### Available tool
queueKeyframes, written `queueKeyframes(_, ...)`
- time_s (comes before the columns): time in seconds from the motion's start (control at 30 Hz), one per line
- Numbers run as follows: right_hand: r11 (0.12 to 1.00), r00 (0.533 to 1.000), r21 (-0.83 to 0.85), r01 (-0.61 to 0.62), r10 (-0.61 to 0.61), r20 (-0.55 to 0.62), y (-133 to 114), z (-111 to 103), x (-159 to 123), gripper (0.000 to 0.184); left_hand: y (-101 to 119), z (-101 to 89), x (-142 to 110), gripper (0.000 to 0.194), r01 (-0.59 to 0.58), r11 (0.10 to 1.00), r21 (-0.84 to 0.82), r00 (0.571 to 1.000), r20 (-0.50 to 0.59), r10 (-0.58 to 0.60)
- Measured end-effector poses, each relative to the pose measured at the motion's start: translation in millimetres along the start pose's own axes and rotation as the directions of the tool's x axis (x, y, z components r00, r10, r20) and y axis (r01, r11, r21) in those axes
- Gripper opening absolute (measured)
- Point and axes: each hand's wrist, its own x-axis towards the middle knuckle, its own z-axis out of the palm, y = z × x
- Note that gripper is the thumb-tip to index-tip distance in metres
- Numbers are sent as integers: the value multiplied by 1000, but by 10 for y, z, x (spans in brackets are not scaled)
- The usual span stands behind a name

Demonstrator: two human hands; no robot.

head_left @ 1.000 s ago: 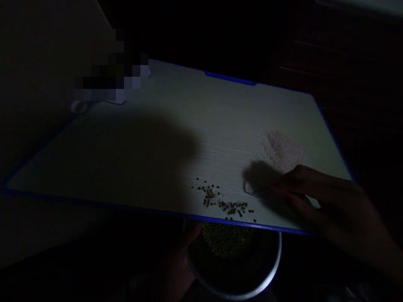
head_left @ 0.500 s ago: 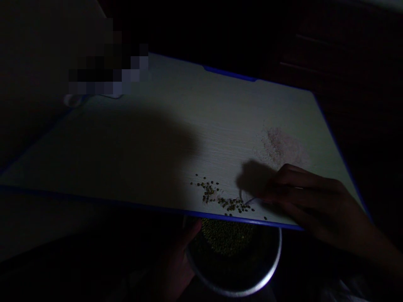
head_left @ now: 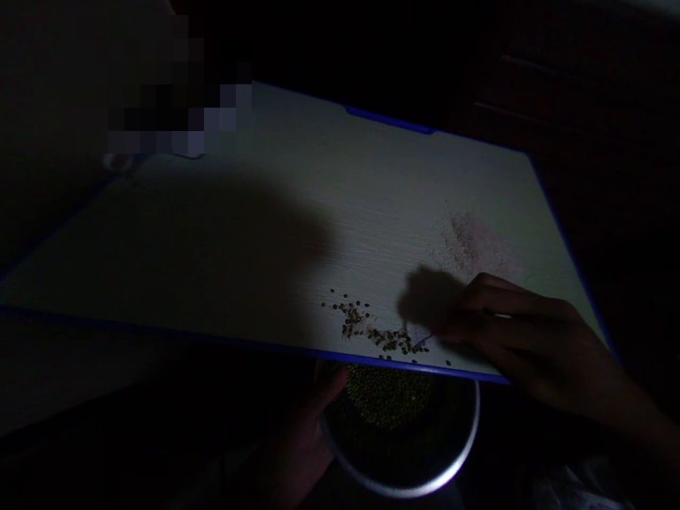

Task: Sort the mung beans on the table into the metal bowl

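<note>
The scene is very dark. My right hand [head_left: 510, 326] rests on a pale board with a blue rim [head_left: 372, 198], its fingers pinched on a thin pale tool whose tip [head_left: 422, 342] touches a small scatter of green beans [head_left: 372, 329] near the board's front edge. My left hand [head_left: 302, 439] grips the rim of a round metal bowl [head_left: 462, 453] held just under that edge. More green beans [head_left: 390, 393] lie inside the bowl. A patch of pinkish grains [head_left: 475, 241] sits on the board above my right hand.
A large dark shadow covers the board's left half [head_left: 212, 248]. A blurred-out patch and a small pale object [head_left: 120, 161] lie at the board's far left corner. Everything around the board is black.
My right hand has slid left along the board with the tool, pushing the scattered beans closer to the front edge above the bowl. The bowl and left hand have barely shifted.
</note>
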Motion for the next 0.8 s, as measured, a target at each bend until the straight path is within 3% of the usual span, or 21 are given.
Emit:
queueKeyframes(0.1,1000,1000,-15,-2,2,-4,-15,-13,-38,22,-5,75,33,25,-2,1000,-1,1000,2,2)
queueKeyframes(0.33,989,986,-36,-145,141,-87,-29,-2,-194,20,-20,162,83,22,-17,999,29,1000,14,17)
queueKeyframes(0.47,991,989,2,-130,130,-65,-74,74,-185,20,-34,221,97,20,37,999,19,998,47,-38)
queueKeyframes(0.63,996,996,44,-77,79,-46,-111,104,-173,21,-41,223,91,19,-7,1000,29,999,36,6)
queueKeyframes(0.8,994,991,-2,-114,113,-76,-100,45,-200,22,-45,217,83,17,-34,998,50,999,23,33)
